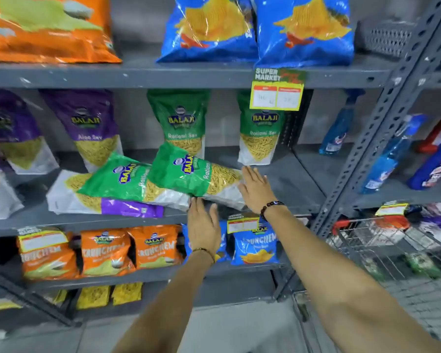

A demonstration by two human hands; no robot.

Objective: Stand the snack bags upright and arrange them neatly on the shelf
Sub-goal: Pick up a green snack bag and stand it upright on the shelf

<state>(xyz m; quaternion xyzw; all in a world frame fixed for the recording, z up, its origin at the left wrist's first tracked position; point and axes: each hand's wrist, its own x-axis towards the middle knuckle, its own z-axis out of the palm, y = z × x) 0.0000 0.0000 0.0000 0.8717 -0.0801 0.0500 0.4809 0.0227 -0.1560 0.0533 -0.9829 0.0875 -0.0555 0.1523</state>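
On the grey middle shelf point(290, 184) two green Ratlami Sev bags lie on their sides, one in the middle point(194, 174) and one to its left point(120, 179), over a purple bag point(130, 208) that lies flat. Two more green bags stand upright behind, one at the centre point(181, 118) and one at the right point(260, 138). Purple Aloo Sev bags point(87, 123) stand at the left. My right hand point(255, 189) is open, flat against the right end of the lying middle bag. My left hand point(203, 222) is open at that bag's lower front edge, at the shelf lip.
Orange point(105, 250) and blue Crunchem bags point(257, 248) fill the shelf below. Large blue bags point(303, 29) and an orange bag point(49, 29) sit on the top shelf. A yellow price tag point(276, 94) hangs down. Spray bottles point(392, 154) and a wire cart point(392, 250) are to the right.
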